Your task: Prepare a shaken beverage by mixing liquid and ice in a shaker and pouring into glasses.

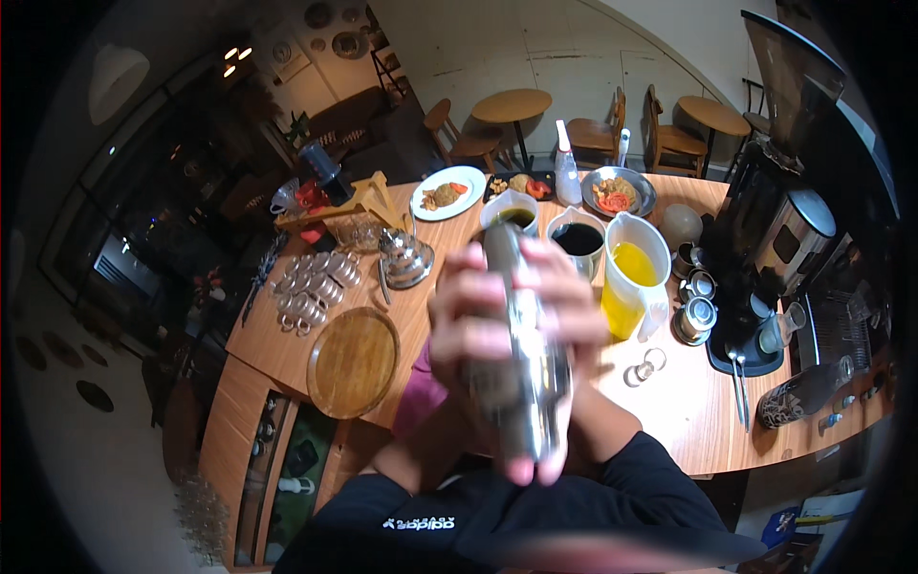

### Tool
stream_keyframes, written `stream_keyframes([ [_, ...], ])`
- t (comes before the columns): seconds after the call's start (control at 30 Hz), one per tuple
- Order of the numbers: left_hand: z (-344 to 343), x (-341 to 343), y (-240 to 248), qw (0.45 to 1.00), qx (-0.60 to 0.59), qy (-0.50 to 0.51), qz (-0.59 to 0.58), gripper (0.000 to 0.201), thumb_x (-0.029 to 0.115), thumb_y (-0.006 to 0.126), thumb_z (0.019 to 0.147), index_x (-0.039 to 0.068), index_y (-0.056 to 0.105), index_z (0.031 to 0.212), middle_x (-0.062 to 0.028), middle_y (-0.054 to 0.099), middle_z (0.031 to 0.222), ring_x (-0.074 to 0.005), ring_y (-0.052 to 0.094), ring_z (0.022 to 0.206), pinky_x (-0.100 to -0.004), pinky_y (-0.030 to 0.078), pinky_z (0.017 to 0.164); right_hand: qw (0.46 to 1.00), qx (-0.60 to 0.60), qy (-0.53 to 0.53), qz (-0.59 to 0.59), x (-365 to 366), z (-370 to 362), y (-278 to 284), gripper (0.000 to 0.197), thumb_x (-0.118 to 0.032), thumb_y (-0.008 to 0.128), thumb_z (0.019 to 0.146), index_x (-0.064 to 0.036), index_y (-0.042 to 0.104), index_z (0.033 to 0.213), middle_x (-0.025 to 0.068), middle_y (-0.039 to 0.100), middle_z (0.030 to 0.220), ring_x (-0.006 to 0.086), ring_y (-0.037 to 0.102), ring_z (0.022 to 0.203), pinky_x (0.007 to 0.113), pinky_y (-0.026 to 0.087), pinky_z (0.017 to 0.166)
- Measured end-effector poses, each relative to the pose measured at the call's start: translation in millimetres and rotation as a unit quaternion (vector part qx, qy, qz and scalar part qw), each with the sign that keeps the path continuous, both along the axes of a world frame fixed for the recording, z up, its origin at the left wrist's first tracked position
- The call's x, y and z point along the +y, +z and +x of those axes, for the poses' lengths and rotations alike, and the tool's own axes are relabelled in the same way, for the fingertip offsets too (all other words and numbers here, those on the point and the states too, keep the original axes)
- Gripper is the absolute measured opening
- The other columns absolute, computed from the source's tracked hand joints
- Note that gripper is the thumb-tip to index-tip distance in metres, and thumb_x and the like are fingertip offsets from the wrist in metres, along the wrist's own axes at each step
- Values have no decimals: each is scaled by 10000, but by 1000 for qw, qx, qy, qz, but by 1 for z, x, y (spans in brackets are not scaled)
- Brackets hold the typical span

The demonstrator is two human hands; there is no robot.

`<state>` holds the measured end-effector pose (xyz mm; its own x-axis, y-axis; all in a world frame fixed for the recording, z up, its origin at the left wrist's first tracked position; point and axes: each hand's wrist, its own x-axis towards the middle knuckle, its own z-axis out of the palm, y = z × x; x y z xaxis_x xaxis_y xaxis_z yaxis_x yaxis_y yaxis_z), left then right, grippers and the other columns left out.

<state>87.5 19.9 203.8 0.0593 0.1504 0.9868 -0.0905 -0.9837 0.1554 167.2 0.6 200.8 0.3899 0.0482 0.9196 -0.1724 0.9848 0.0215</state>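
A shiny metal cocktail shaker (524,383) is held up in front of my chest, tilted and slightly blurred. My left hand (464,325) wraps round its left side, and my right hand (566,297) grips it from the right. Fingers of both hands close over the metal, and part of the shaker is hidden beneath them. Just beyond stand a plastic pitcher of yellow liquid (633,277), a pitcher of dark liquid (578,239) and another dark-filled pitcher (510,214). On the counter to the right lies a small metal jigger (645,367).
Left on the wooden counter are a round wooden tray (354,364), several glass cups (316,287) and a metal stand (405,260). A purple cloth (421,390) lies near me. Food plates (448,193) line the far edge. Right are a black tray (751,356) and long spoons (740,387).
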Motion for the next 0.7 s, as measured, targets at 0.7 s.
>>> stream_keyframes([
  [0.7,0,-23,2,998,7,41,-46,253,252,662,963,95,510,1089,-191,567,1277,-333,529,1315,-504,422,1129,994,11,-67,-90,3,-3,-28,910,-791,740,652,-71,587,1189,248,561,1300,436,517,1267,610,379,1094],
])
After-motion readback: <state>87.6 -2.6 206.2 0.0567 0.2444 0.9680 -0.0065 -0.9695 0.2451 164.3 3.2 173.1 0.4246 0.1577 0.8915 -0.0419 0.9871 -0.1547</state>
